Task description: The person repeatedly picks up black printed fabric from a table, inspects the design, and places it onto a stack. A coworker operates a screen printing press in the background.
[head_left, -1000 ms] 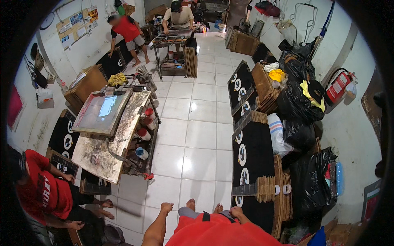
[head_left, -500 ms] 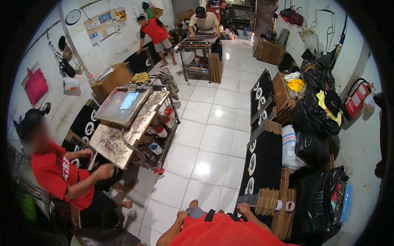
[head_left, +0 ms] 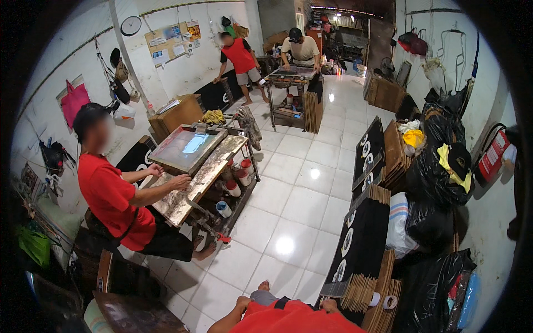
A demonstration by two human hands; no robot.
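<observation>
Hands show low at the bottom centre of the frame, one on each side of the wearer's red shirt point(head_left: 294, 319). Just right of them, in the lower right, a leaning stack of brown boards point(head_left: 358, 294) bears black cloth point(head_left: 369, 233) with round white prints. Standing or stepping well beside this stack seems to call for a tucked right elbow, so that nothing snags on the boards' jutting edges, and for flat, careful footing on the glossy tiled floor point(head_left: 250, 222).

The left hand point(head_left: 242, 303) is loosely curled beside the shirt; its palm is hidden, so I cannot tell whether it holds anything. The right hand point(head_left: 330, 305) sits just beside the stack's nearest corner. Its fingers are too small and shadowed to judge how far they open, and whether they touch a board is unclear.
</observation>
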